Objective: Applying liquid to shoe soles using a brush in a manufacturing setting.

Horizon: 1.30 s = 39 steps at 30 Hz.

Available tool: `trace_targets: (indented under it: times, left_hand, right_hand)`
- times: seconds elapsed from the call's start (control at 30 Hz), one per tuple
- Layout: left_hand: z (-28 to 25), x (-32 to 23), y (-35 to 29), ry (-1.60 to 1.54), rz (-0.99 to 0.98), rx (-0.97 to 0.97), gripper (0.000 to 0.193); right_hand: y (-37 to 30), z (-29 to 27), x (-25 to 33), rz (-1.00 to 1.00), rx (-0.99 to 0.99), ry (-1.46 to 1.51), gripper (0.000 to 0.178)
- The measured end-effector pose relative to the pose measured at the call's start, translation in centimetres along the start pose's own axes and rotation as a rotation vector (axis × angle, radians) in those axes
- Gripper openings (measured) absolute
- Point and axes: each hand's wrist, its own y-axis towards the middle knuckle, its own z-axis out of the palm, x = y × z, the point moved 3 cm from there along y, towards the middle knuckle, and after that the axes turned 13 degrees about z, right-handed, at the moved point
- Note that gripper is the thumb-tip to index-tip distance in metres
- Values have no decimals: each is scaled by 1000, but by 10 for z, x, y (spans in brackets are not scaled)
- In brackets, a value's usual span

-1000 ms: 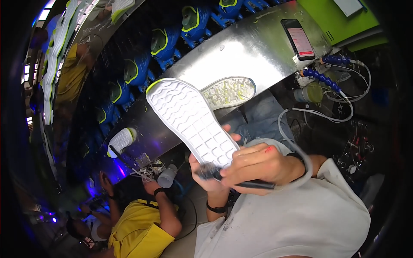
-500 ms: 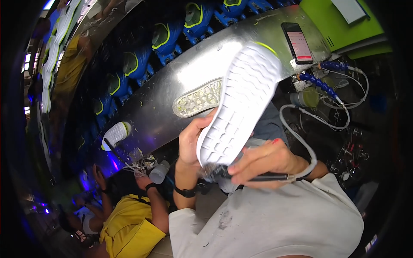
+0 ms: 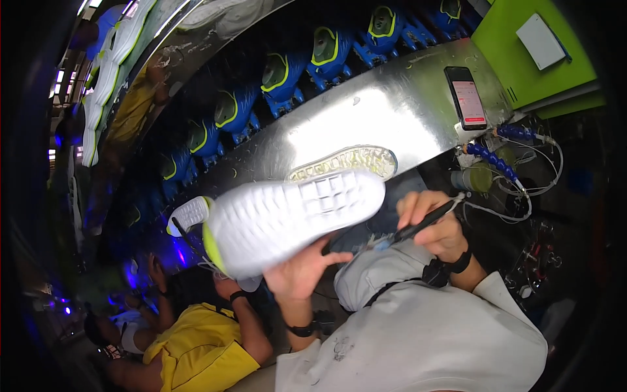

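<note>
Your left fingers (image 3: 326, 258) cup the shoe (image 3: 287, 219) from beneath, tipping its white sole up at you so the tread lies open to view. Your right fingers (image 3: 418, 206) pinch a dark pen tool (image 3: 421, 224), tip aimed toward the heel. Behind, a loose sole (image 3: 346, 162) rests on the shiny worktop (image 3: 405, 104) near a phone (image 3: 465, 97).
</note>
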Motion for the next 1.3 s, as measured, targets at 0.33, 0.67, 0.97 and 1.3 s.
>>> trace_targets:
  times: [0.33, 0.67, 0.97, 1.3]
  left_hand:
    - [20, 71, -12, -106, 81, -133, 66]
    - [-14, 51, -30, -122, 152, -183, 64]
    - [17, 53, -8, -230, 213, -17, 75]
    - [29, 57, -1, -384, 133, 38, 72]
  right_hand:
    - [35, 50, 50, -551, -404, -989, 23]
    - [38, 66, 11, -400, -1, -867, 26]
    - [22, 71, 20, -163, 100, -735, 14]
    - [11, 66, 33, -51, 81, -550, 24]
